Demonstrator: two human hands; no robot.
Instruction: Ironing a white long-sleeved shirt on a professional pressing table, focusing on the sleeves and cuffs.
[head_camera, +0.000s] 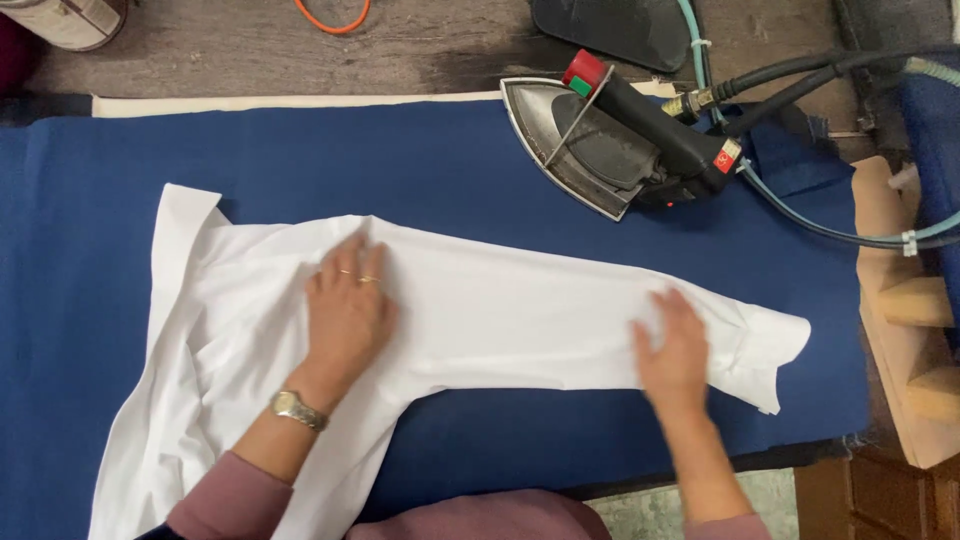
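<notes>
Garment: the white shirt lies flat on the blue ironing surface, one long sleeve stretched out away from the body of the shirt, which bunches in soft folds and hangs over the near edge.
Sleeve look: thin, smooth white cloth, faintly creased; it narrows toward the cuff, whose end curls up a little.
Your left hand: palm down on the shirt where the sleeve joins the body, fingers together and pressed flat, thumb out to the side; two thin rings and a metal wristwatch show.
Your right hand: flat on the sleeve just short of the cuff, fingers slightly spread; it is blurred.
Grip: neither hand pinches or lifts the cloth; both lie open on top of it.
Iron: beyond the sleeve, resting on the blue cover, well apart from both hands; shiny metal soleplate, wedge shaped, black handle, red knob.
Hoses: black and pale blue lines run from the iron's rear, away from the shirt.
Cover: matte, woven blue cloth, with a cream strip along the far edge beyond the shirt.
</notes>
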